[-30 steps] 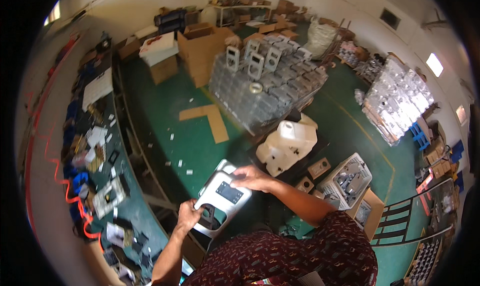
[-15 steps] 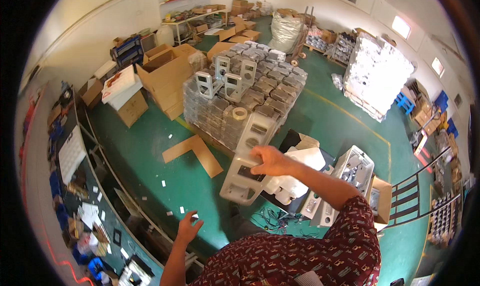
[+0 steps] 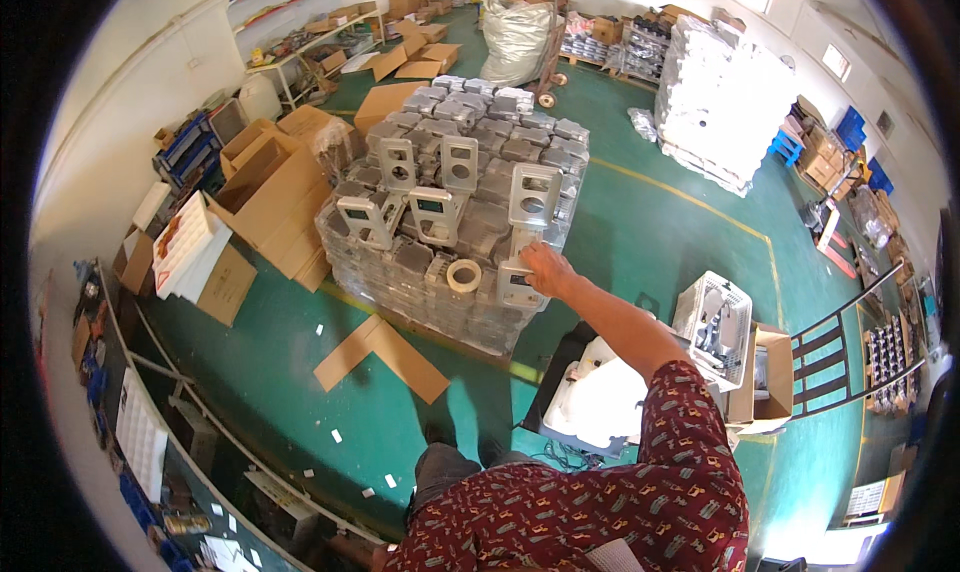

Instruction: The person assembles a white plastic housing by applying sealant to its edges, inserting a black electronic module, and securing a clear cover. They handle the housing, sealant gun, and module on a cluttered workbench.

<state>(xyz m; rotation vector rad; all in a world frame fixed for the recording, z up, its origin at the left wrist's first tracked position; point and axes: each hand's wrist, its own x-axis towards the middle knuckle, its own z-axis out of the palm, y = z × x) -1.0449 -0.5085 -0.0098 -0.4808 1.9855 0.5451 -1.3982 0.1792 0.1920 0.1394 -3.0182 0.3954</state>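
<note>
My right hand [image 3: 546,270] grips the middle of a silver-grey housing frame [image 3: 523,242] with cut-out openings. The frame stands at the near right corner of a wrapped stack of grey cast parts [image 3: 505,177]; whether it rests on the stack I cannot tell. Several similar frames stand on the stack to its left, one of them a frame with a dark window [image 3: 436,215]. A roll of tape [image 3: 464,275] lies at the stack's near edge. Only a sliver of my left hand [image 3: 378,556] shows at the lower edge, its fingers hidden.
A bent cardboard strip [image 3: 381,358] lies on the green floor before the stack. Right of me are a white crate of parts [image 3: 713,322], an open carton [image 3: 770,377] and a black trolley frame [image 3: 822,364]. Large open cartons [image 3: 270,207] stand left of the stack.
My right hand has carried the housing frame away from my body to the corner of the stack. My left hand has dropped to the lower edge. The view has shifted, bringing the stack nearer.
</note>
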